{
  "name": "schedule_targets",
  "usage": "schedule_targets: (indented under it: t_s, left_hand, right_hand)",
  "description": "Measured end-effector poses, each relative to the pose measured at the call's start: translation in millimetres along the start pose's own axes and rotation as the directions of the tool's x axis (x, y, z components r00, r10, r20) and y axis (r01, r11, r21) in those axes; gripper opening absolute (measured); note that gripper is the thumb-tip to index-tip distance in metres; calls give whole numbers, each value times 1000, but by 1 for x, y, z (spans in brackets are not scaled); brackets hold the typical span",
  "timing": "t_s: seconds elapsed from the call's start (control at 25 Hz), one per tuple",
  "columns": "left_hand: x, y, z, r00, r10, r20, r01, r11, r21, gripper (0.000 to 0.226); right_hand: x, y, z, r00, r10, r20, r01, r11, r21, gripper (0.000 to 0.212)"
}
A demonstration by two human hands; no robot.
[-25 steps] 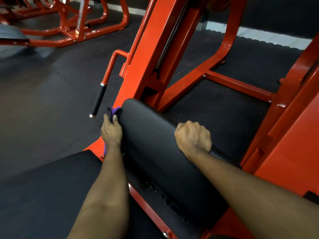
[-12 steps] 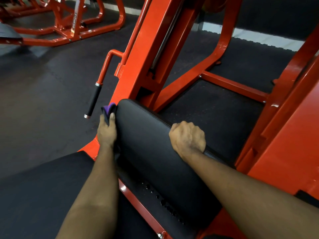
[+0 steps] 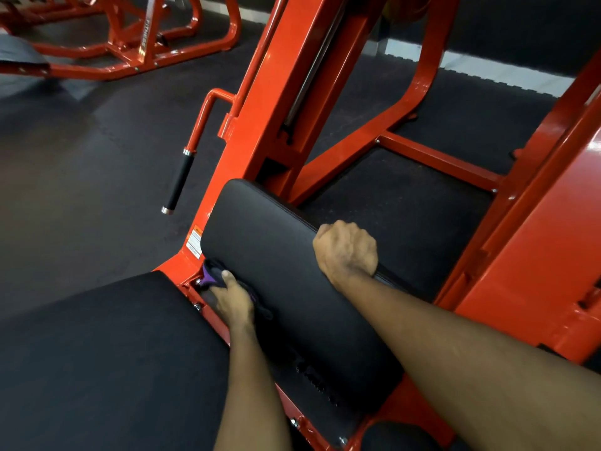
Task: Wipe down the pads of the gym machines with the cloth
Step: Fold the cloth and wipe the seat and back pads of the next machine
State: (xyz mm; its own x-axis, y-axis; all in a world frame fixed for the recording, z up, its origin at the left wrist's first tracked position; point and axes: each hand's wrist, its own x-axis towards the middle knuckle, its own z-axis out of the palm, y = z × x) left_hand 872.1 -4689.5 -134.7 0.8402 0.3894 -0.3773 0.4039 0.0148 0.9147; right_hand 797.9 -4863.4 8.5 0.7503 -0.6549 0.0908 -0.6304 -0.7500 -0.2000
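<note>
Cloth, purple and dark, bunched under left hand, pressed against the lower left side edge of the long black pad. Left fingers curled down over the cloth, thumb on top, pinning it to the pad's side wall where it meets the red frame. Cloth sits in the narrow gap between pad and the flat seat pad nearer the person. Likely wiping the pad's side edge, low end of a stroke.

Right hand closed in a fist-like grip over the pad's far long edge, fingers wrapped out of sight behind it. Looks like bracing: steadies the pad, or the body, while the left hand rubs. Holds nothing else, as far as can be seen.

Room: gap at the cloth is tight, with frame bolts and a warning sticker just beside it, so the cloth could snag on hardware. Up along the left edge the side is open to the rounded top corner; black grip handle hangs near but apart from that corner. Pad's top face is bare and unobstructed between the two hands, free for broad strokes. Right edge is boxed in by the frame rail close beside it. Dark rubber floor is open to the left. Another red machine stands well apart at top left.
</note>
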Motion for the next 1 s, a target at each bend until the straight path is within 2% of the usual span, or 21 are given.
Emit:
schedule_targets:
  t_s: [0.12,0.24,0.36,0.44,0.52,0.64,0.76,0.88,1.0]
  left_hand:
    - [13,20,6,999,13,-30,-10,995,102,68]
    - [48,52,7,995,98,-17,-94,982,165,53]
    - [57,58,7,990,141,9,-140,974,178,51]
    - [39,48,4,996,90,-5,-88,981,174,53]
    - [4,38,1,999,32,-29,-27,987,161,58]
    - [-66,24,-4,1000,-8,6,8,995,95,58]
    - [-117,-1,-8,996,-79,49,74,992,102,59]
    - [-102,-2,-8,996,-83,23,80,990,117,59]
    - [-55,30,-4,999,-46,-15,48,990,135,56]
  right_hand:
    - [3,2,1,1000,-1,-3,1,1000,-14,56]
    - [4,3,6,1000,-5,-17,5,1000,-30,57]
    - [7,3,8,1000,-1,-18,0,999,-46,58]
    - [6,3,8,1000,-2,-18,1,999,-39,56]
    - [4,2,6,1000,-4,-16,4,1000,-23,56]
    - [3,1,4,1000,-4,-17,4,1000,-5,55]
    - [2,0,3,1000,-1,-6,2,1000,9,55]
    - [2,1,4,1000,-1,-4,1,1000,13,55]
    - [5,2,8,1000,5,-21,-5,1000,17,54]
